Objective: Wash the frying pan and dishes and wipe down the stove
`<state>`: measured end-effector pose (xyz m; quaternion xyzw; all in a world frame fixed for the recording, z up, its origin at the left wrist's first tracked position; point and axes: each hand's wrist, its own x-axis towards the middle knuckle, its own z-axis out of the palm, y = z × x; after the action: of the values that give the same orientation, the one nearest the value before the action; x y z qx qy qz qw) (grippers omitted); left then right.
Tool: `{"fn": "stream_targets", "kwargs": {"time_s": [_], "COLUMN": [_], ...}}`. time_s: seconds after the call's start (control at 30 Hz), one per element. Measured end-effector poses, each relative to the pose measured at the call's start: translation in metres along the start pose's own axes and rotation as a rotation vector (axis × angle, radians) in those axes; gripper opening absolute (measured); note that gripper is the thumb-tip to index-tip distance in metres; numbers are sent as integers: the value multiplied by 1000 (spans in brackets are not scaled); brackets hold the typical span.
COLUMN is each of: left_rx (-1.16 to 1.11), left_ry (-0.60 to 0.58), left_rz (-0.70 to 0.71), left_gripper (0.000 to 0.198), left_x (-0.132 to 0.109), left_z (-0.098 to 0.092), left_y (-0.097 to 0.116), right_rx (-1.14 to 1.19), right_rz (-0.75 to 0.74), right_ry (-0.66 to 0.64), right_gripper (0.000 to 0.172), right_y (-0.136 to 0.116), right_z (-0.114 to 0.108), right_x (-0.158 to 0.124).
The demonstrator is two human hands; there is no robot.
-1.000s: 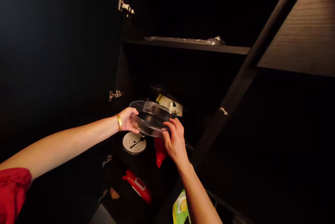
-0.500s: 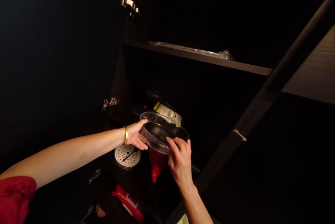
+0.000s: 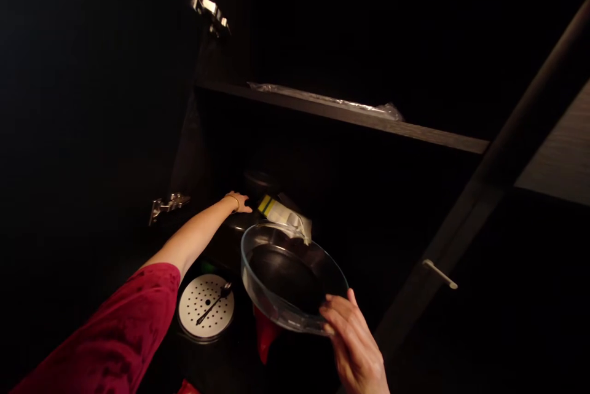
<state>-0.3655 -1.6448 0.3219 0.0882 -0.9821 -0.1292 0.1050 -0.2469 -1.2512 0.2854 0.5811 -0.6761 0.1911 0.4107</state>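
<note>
A round clear glass baking dish (image 3: 290, 277) hangs in front of me, tilted, with a dark surface showing through it. My right hand (image 3: 354, 342) grips its near rim from below. My left hand (image 3: 237, 202), with a gold bangle (image 3: 233, 200) on the wrist, reaches deep into the cabinet and holds nothing visible. Its fingers are beside a dark round pot (image 3: 260, 184) and a dark lid-like object (image 3: 239, 222). A yellow-striped white packet (image 3: 283, 212) lies just right of them, behind the dish.
Below the dish lie a white perforated disc (image 3: 206, 307) with a black utensil (image 3: 214, 305) on it and a red bag (image 3: 265, 332). Above runs a dark shelf (image 3: 369, 117) with plastic wrap (image 3: 322, 98). Metal hinges (image 3: 168, 206) and a door handle (image 3: 440, 274) mark the open doors.
My left hand has let go of the dish and moved deeper into the cabinet. My right hand alone holds the dish, which has come lower and nearer to me.
</note>
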Motion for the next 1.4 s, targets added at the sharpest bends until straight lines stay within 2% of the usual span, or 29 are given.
{"fn": "stream_targets", "kwargs": {"time_s": [0.1,0.2,0.43,0.73,0.93,1.13,1.27,1.33,1.4], "left_rx": [68,69,48,70,54,61,122,147,137], "left_ry": [-59,-57,-60,-81,-79,-54,16,79,96], "left_rz": [52,98,103,120,115,116,102,216,426], "left_gripper": [67,65,62,65,65,66,76,82,81], "left_x": [21,29,25,31,32,33,28,26,28], "left_z": [8,9,0,-6,-8,5,3,1,4], "left_y": [-8,-15,-16,-26,-24,-29,-14,5,27], "right_rx": [-12,-6,3,-18,-172,-365,-460,-490,-503], "right_rz": [34,52,48,58,130,73,100,102,111], "right_ry": [-49,-70,-92,-144,-160,-273,-296,-283,-267], "right_gripper": [24,23,24,22,23,22,25,27,27], "right_y": [-1,0,9,20,25,8,2,1,0], "right_z": [-7,-10,-2,7,8,13,15,15,14], "right_x": [-2,-2,-1,6,14,33,32,30,28]}}
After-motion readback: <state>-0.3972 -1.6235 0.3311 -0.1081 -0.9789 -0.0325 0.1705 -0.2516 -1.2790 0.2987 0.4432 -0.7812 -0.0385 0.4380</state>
